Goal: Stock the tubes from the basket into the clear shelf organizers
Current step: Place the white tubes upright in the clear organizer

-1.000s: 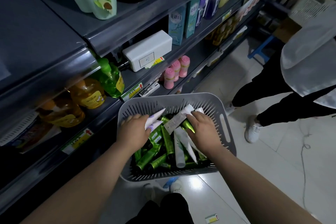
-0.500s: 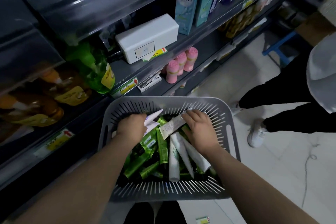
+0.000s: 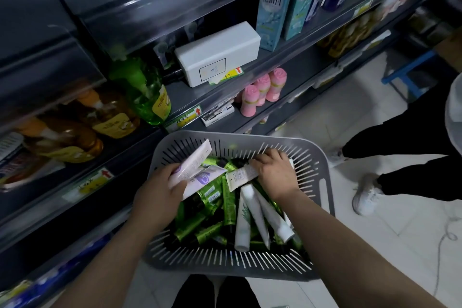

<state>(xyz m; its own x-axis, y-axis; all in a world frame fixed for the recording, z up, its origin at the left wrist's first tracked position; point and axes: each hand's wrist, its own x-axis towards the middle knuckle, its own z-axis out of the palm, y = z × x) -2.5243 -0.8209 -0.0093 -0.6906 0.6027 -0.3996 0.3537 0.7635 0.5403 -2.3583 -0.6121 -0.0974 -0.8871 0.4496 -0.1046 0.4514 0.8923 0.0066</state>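
Grey slotted plastic basket (image 3: 322, 182) was heaped with green and white tubes (image 3: 228, 200). The left hand (image 3: 160, 190) clutched two pale lilac-printed tubes (image 3: 197, 165), and the right hand (image 3: 275, 172) gripped a white flat tube (image 3: 241, 177). Stocking looked barely begun; no tubes showed on the shelves.

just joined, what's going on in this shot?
A person at store shelves has both hands in a grey slotted basket full of tubes. The left hand grips a couple of pale tubes with lilac print, lifted above the pile. The right hand grips a white tube near the far side. Green tubes lie loose in the basket. A second person stands to the right.
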